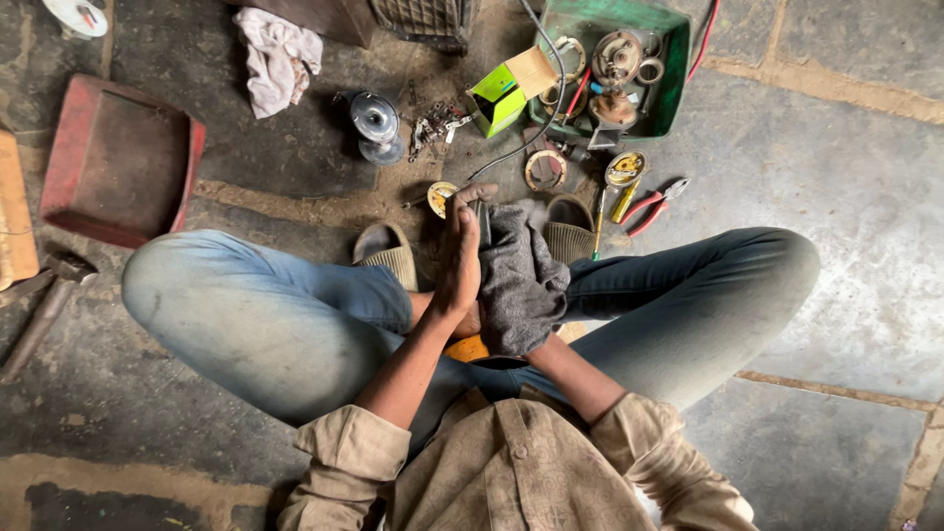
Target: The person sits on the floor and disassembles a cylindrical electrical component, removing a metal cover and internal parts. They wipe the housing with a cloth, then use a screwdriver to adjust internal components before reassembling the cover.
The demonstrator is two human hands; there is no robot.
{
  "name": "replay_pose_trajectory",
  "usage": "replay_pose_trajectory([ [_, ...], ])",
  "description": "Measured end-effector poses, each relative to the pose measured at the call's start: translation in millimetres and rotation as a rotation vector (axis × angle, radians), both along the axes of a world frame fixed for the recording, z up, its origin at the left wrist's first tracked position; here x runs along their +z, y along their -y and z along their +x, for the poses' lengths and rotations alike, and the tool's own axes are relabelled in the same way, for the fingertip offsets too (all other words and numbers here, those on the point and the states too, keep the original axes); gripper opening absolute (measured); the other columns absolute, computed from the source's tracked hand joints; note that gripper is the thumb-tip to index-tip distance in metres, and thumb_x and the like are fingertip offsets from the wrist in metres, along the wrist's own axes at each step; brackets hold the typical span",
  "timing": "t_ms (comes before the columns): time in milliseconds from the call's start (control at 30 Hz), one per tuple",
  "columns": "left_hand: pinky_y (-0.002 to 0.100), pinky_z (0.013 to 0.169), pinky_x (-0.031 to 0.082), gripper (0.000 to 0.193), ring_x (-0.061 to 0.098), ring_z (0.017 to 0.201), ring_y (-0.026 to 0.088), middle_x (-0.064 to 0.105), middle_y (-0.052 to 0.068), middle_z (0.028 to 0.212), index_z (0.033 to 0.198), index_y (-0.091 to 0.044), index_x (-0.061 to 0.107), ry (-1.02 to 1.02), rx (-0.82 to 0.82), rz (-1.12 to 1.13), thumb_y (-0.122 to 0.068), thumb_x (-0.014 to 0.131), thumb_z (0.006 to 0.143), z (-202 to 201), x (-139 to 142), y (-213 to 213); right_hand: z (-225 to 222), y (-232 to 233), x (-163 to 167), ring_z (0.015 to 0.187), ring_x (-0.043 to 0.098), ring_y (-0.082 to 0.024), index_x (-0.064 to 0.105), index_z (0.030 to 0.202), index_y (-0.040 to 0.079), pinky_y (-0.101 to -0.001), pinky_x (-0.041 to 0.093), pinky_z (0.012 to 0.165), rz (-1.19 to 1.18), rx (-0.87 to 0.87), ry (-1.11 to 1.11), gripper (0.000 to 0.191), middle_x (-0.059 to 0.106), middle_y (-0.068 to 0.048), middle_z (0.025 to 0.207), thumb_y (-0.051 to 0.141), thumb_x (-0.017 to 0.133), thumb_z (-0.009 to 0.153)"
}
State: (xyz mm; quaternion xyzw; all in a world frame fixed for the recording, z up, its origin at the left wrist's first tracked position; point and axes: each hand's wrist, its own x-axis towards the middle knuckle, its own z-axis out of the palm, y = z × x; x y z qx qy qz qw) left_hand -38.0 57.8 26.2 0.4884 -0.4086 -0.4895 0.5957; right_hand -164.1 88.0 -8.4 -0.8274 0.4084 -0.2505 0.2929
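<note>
Far left: we note a shallow red tray [118, 162] on the stone floor [836, 177], and a hammer [44, 295] lying just below it, both well apart from the hands.
Upper left: a crumpled pale rag [278, 57], then a shiny round metal part [375, 123] beside loose small hardware.
Left hand [460, 258]: raised in front of the chest, fingers extended upward and pressed flat against a dark narrow part [484, 221]; it is closed against that part rather than spread wide.
Held part: we see only a sliver of it between the two hands; its long axis runs roughly upright, pointing away from the body. What it is we cannot tell.
Right hand [526, 324]: hidden under a grey cloth [519, 275], wrapped around the part from the right side; its grip is closed on cloth and part together.
Key relation: the part sits directly between the hands, touching both; the left hand lies bare on its left face, the cloth-covered right hand on the other.
Upper centre: an open green carton [501, 96].
Upper right: a green bin [674, 88] of rings and round metal pieces.
Right: red-handled pliers [654, 205] near the knee.
</note>
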Motion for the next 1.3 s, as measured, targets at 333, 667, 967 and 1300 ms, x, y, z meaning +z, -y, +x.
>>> replay_pose_trajectory([
  [333,0.035,0.096,0.053,0.051,0.064,0.109,0.020,0.065,0.006,0.118,0.127,-0.013,0.060,-0.231,0.278,0.406,-0.038,0.079,0.086,24,6,32,-79,90,-42,0.111,0.063,-0.020,0.061,0.123,0.007,-0.0367,0.058,0.094,0.428,-0.277,0.620,0.024,0.061,-0.009,0.121,0.018,0.060,0.102],
  [667,0.035,0.082,0.057,0.026,0.070,0.087,0.019,0.077,0.006,0.097,0.100,-0.006,0.074,0.076,0.726,0.524,-0.016,0.084,0.077,109,-131,76,-141,117,86,0.089,0.067,-0.022,0.060,0.123,0.005,-0.0299,0.056,0.076,-0.119,-0.499,-0.050,0.031,0.070,-0.009,0.103,0.022,0.064,0.097],
  [967,0.049,0.079,0.054,0.034,0.067,0.098,0.036,0.070,0.017,0.107,0.105,-0.011,0.068,1.491,0.700,0.660,-0.035,0.081,0.085,94,-105,60,-126,135,78,0.071,0.065,-0.024,0.067,0.092,0.012,-0.0352,0.048,0.060,-0.008,-0.487,-0.721,0.013,0.067,-0.006,0.076,0.025,0.069,0.092],
  [1300,0.053,0.086,0.053,0.044,0.066,0.105,0.045,0.068,0.024,0.112,0.113,-0.007,0.067,1.097,0.046,0.831,-0.037,0.081,0.083,64,-130,67,-193,146,-52,0.092,0.067,-0.022,0.067,0.109,0.010,-0.0353,0.052,0.080,-0.148,-0.410,-1.088,0.021,0.070,-0.007,0.100,0.024,0.065,0.094],
])
